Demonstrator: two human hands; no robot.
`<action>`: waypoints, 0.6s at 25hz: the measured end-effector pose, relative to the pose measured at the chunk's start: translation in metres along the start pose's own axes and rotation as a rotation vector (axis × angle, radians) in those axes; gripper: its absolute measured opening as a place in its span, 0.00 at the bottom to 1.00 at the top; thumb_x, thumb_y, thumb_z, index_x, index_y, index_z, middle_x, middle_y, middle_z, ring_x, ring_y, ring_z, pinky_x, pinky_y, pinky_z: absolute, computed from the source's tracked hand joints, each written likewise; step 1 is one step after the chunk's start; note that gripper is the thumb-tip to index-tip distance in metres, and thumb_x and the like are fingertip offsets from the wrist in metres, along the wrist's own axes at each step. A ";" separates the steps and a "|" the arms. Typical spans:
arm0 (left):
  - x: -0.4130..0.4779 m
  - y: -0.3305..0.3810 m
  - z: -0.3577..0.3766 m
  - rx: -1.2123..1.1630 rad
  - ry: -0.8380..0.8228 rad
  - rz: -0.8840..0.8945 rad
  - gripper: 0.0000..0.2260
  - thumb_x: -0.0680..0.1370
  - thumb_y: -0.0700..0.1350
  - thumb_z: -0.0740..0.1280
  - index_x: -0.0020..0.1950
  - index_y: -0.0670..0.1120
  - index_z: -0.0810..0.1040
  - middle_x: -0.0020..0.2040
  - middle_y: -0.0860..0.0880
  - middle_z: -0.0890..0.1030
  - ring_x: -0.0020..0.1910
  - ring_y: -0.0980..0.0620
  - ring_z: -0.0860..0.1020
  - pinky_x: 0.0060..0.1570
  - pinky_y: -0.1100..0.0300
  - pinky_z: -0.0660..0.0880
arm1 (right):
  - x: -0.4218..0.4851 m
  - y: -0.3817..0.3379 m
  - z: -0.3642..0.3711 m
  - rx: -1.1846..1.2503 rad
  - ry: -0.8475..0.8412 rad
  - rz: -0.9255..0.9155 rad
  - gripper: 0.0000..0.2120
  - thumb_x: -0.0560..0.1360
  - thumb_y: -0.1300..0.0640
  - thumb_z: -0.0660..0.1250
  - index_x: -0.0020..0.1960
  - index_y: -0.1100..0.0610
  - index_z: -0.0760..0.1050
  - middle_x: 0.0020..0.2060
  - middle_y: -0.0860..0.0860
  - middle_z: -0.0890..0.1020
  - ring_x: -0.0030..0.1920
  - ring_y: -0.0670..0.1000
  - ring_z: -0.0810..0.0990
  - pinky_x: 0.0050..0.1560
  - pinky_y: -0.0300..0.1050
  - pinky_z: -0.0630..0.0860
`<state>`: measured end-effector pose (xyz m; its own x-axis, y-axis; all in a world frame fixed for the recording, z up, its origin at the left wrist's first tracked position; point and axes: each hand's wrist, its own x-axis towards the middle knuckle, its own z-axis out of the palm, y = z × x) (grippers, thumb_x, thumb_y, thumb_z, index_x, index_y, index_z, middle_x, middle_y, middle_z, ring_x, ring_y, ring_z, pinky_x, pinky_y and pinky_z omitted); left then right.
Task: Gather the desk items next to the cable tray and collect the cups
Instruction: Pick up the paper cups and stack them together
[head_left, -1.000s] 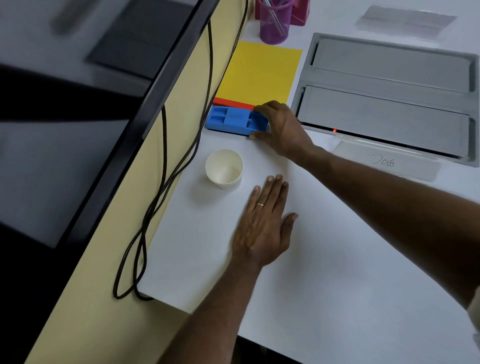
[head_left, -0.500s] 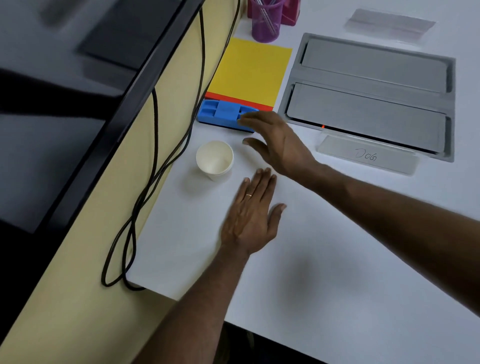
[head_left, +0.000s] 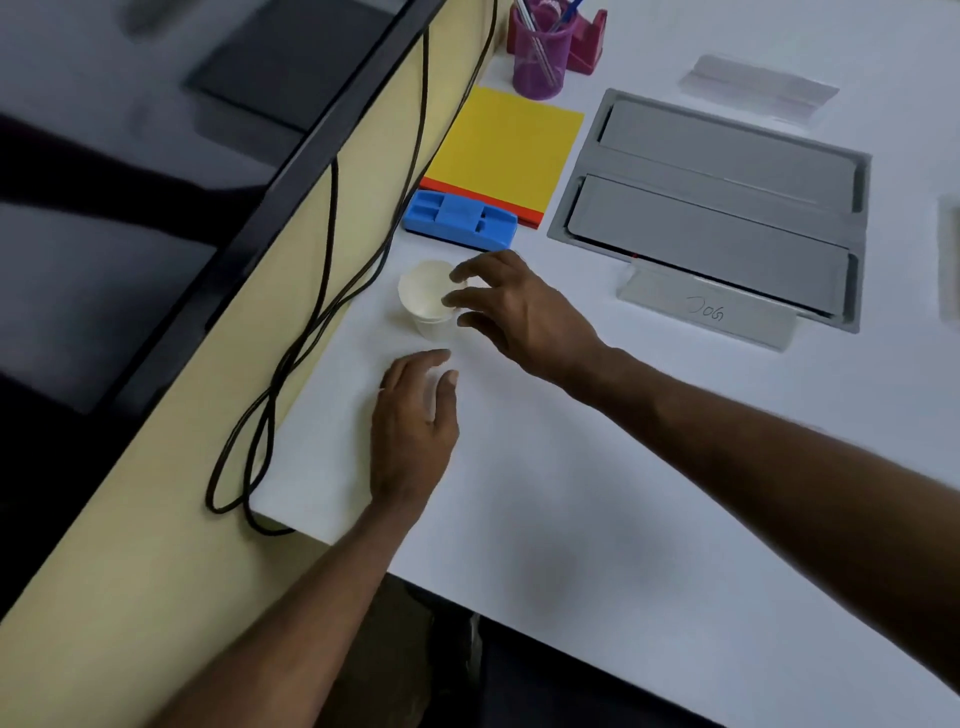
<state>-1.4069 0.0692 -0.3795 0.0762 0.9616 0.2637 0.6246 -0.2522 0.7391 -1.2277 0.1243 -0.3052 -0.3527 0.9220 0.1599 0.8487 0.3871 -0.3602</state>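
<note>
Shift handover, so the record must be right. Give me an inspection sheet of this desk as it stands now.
Surface: white desk, plain top.
Job's things: paper cup upright near the partition; blue plastic block against the yellow pad, left of the cable tray.
Clutter: purple pen holder, tape dispenser, clear name plate.
Hands: right hand at the cup's rim, grip unclear; left hand rests on the desk, holding nothing.
Cables: black cables hang along the partition.
Surroundings: yellow partition; dark panel beyond.
</note>
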 end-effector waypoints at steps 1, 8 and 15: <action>0.004 0.000 -0.005 -0.018 0.054 -0.050 0.14 0.82 0.48 0.68 0.65 0.46 0.78 0.61 0.50 0.80 0.61 0.55 0.78 0.61 0.65 0.76 | 0.002 -0.003 0.000 -0.007 0.010 0.004 0.12 0.79 0.56 0.68 0.60 0.54 0.82 0.66 0.55 0.77 0.67 0.55 0.72 0.58 0.47 0.79; 0.046 0.008 -0.004 0.020 0.050 -0.106 0.38 0.74 0.53 0.77 0.78 0.43 0.66 0.74 0.44 0.73 0.74 0.48 0.71 0.71 0.55 0.71 | 0.011 -0.019 0.009 0.079 0.042 0.043 0.09 0.75 0.57 0.73 0.55 0.55 0.84 0.62 0.55 0.77 0.63 0.53 0.74 0.57 0.41 0.76; 0.053 0.007 -0.002 -0.005 0.116 -0.113 0.33 0.75 0.49 0.76 0.76 0.41 0.68 0.73 0.44 0.74 0.73 0.47 0.73 0.71 0.54 0.73 | 0.016 -0.026 0.002 0.180 0.013 0.129 0.10 0.76 0.56 0.71 0.57 0.56 0.83 0.66 0.55 0.74 0.68 0.53 0.72 0.63 0.40 0.72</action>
<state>-1.4001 0.1183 -0.3590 -0.0847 0.9650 0.2481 0.6206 -0.1438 0.7708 -1.2567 0.1289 -0.2952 -0.2393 0.9643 0.1132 0.8022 0.2620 -0.5366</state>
